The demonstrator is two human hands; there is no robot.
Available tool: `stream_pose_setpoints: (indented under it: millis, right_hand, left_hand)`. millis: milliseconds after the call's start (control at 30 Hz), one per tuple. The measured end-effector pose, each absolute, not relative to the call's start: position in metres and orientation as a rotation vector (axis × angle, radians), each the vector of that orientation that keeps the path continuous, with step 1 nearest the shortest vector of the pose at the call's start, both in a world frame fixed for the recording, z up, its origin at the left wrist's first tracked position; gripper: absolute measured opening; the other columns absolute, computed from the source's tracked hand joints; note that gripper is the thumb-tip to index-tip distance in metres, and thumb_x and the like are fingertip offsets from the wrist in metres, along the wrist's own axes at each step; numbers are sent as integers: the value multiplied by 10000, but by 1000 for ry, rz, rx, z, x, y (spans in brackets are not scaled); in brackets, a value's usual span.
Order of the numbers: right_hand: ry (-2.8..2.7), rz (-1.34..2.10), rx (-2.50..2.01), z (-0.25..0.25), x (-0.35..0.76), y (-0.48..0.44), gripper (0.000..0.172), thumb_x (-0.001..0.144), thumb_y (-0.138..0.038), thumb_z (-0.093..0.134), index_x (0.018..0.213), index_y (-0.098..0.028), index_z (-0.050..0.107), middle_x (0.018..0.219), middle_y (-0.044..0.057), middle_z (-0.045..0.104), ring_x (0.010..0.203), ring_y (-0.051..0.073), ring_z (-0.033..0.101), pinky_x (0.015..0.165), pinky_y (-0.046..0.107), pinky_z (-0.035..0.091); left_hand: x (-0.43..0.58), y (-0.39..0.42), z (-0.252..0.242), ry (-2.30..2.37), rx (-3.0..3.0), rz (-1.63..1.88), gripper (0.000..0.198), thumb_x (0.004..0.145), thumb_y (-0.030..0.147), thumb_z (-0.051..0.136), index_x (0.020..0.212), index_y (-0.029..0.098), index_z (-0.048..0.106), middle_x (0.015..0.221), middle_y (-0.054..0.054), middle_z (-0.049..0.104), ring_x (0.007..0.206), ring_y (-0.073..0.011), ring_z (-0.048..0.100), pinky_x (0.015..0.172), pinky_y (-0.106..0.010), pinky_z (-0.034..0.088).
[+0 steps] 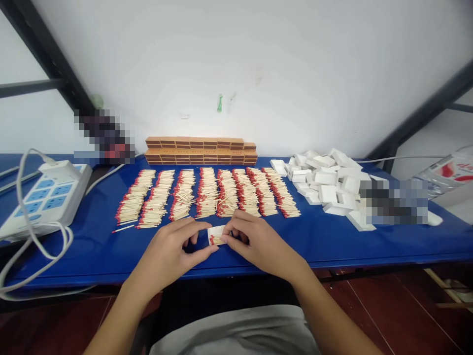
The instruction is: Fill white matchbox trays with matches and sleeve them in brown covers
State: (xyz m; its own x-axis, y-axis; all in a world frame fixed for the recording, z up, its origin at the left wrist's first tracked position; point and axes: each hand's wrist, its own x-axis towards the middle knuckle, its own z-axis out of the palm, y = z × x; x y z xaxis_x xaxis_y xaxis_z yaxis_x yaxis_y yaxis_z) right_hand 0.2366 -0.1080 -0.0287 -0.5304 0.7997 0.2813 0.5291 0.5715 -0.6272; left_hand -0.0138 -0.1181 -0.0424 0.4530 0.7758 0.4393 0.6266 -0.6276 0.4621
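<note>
A small white matchbox tray (215, 230) with red-tipped matches lying along its near side is held low over the front of the blue table. My left hand (172, 251) grips the tray's left end, index finger on the far side and thumb on the near side. The fingers of my right hand (254, 241) are closed together over the tray's right end, at the matches; they hide that end. Just beyond both hands, several rows of loose matches (207, 192) lie side by side, mostly with red heads to the left.
Brown matchboxes (199, 150) are stacked along the wall. White empty trays (325, 177) lie in a heap at the right, near a plastic bottle (453, 170). A power strip (48, 195) with a white cable (22, 192) sits at the left. One match (123, 229) lies apart.
</note>
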Motion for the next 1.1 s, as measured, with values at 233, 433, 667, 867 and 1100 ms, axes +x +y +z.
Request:
stream_pose_setpoints:
  millis: [233,433,667,867,1100]
  right_hand:
    - [-2257,577,-1060,-27,237,-110,91,1031,-213,679,943,-199,699,868,-7,573,799,143,570,704,272,422]
    - [-2174,443,-1088,-26,251,-103,55,1029,-226,679,986,-204,706,936,20,612,832,164,612,758,291,462]
    - [-2274,413,-1219,-28,257,-99,48,1034,-235,673,994,-211,681,1005,33,624,886,187,638,772,308,486]
    - [-2305,299,-1335,-35,246,-91,95,1062,-210,614,976,-188,647,1031,49,634,868,193,663,787,326,502]
    - [-2303,220,-1379,-34,243,-87,65,1058,-248,639,1063,-206,688,1065,54,631,929,205,680,782,313,497]
  left_hand:
    - [-15,-117,-43,1184,2487,945,257,962,377,772,1172,233,738,778,32,582,673,-118,537,666,-259,434]
    - [-10,-121,-36,1224,2455,915,194,937,335,769,1104,236,751,764,28,585,666,-122,540,656,-264,436]
    - [-9,-123,-32,1230,2439,904,176,916,342,768,1041,220,751,760,17,600,681,-134,565,663,-274,442]
    - [-10,-123,-36,1254,2429,886,187,930,371,766,1055,233,752,760,21,599,669,-130,553,658,-271,435]
    - [-11,-118,-39,1265,2430,857,258,965,463,745,1111,250,753,776,26,600,661,-125,540,658,-270,434]
